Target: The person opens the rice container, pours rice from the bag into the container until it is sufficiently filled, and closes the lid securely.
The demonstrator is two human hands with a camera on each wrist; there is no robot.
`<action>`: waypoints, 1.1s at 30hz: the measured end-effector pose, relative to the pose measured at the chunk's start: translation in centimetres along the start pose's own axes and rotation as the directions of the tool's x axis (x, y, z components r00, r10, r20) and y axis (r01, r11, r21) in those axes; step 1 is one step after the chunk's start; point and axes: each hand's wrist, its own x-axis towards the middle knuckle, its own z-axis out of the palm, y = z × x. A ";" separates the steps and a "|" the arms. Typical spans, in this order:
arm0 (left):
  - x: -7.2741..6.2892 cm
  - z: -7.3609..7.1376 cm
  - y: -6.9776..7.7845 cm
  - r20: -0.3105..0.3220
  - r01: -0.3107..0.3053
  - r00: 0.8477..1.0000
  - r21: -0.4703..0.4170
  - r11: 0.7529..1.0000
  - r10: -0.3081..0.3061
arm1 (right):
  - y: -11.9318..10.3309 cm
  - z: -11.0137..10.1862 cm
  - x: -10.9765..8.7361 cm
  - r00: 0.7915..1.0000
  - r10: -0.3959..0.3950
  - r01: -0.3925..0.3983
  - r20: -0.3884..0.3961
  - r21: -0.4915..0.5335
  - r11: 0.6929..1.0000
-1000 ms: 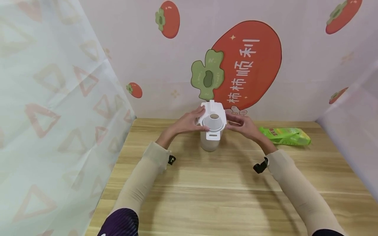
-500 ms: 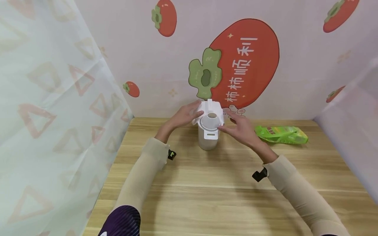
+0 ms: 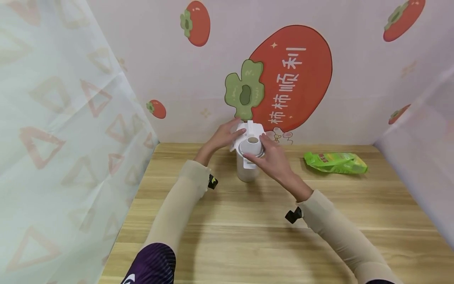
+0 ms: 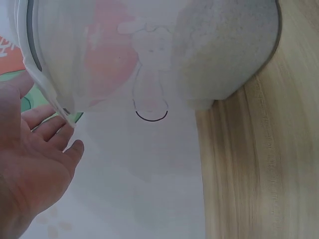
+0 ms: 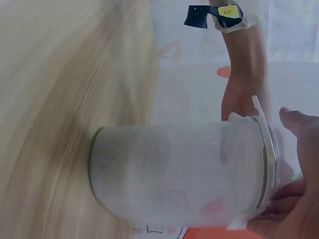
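Observation:
A translucent storage canister (image 3: 247, 172) stands upright on the table near the back wall, pale rice-like grains (image 4: 224, 55) filling its lower part. Its white lid (image 3: 256, 127) carries a round cone-shaped cap (image 3: 251, 147) with an opening on top. My right hand (image 3: 274, 161) spans this cap, thumb across the front and fingers at the right rear; in the right wrist view the fingers (image 5: 281, 201) curl at the lid's edge. At the lid's left side, my left hand (image 3: 224, 136) is loosely bent, with fingertips (image 4: 65, 134) right at the rim.
A bright green packet (image 3: 335, 163) lies on the wooden table (image 3: 227, 236) to the right of the canister. Behind rises a wall (image 3: 191, 86) printed with persimmons, and a patterned side sheet (image 3: 71, 165) borders the table's left edge.
My right hand has come left from the lid's right side to the cone-shaped cap. The left hand has drawn back from the lid's front to its left edge. The canister stays in place.

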 end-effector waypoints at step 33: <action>-2.9 0.1 -0.1 -0.067 0.026 0.998 0.303 0.953 -0.006 | 4.2 -3.2 2.1 0.952 -0.026 -0.050 0.306 0.237 0.970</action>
